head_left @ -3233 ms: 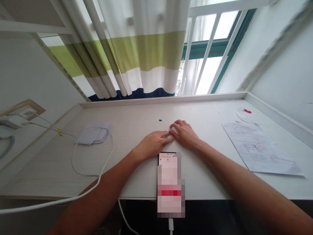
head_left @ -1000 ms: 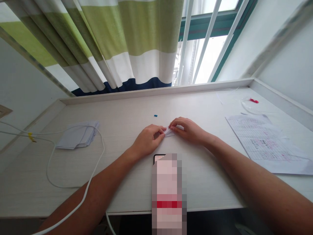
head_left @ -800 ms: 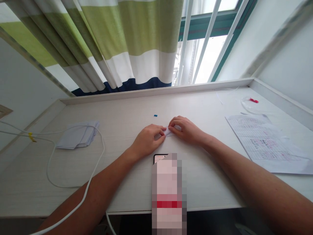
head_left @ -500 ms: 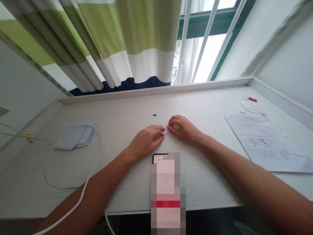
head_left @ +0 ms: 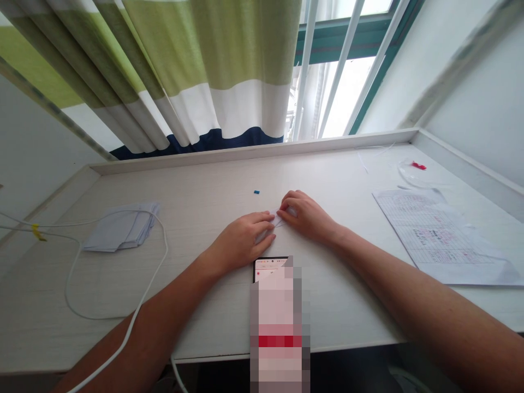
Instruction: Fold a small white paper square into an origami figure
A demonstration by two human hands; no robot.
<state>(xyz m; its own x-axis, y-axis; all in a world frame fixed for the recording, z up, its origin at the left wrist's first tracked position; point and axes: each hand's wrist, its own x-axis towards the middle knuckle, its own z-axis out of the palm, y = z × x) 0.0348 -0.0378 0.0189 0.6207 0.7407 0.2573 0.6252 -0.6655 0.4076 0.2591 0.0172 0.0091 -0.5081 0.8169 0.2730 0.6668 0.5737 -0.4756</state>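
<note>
White wood-grain desk [head_left: 196, 188] with a low rim [head_left: 462, 159] filled most of the view. Landmark: the black-edged phone [head_left: 269, 266], screen mostly pixelated, lower end past the near desk edge. Beyond it hung a fabric curtain [head_left: 245, 49] banded in green, white and navy; further right, a teal window frame [head_left: 364, 37] behind white upright bars [head_left: 340, 68], daylight coming through.

Small folded white paper [head_left: 279, 220] was on the desk just beyond the phone's top. Right hand [head_left: 305, 214] pinched its right part between thumb and curled fingers. Left hand [head_left: 248, 236] lay over its left part, fingers extended; couldn't tell if they gripped or only pressed.

Left of phone: stack of plain white paper slips [head_left: 118, 230], crossed by a looped white cable [head_left: 159, 266] with a yellow tie [head_left: 39, 233]. Beyond phone: tiny blue rectangular piece [head_left: 256, 192]. Right of phone: creased sheet with a printed table [head_left: 434, 232]; past that, small red piece [head_left: 418, 165].
</note>
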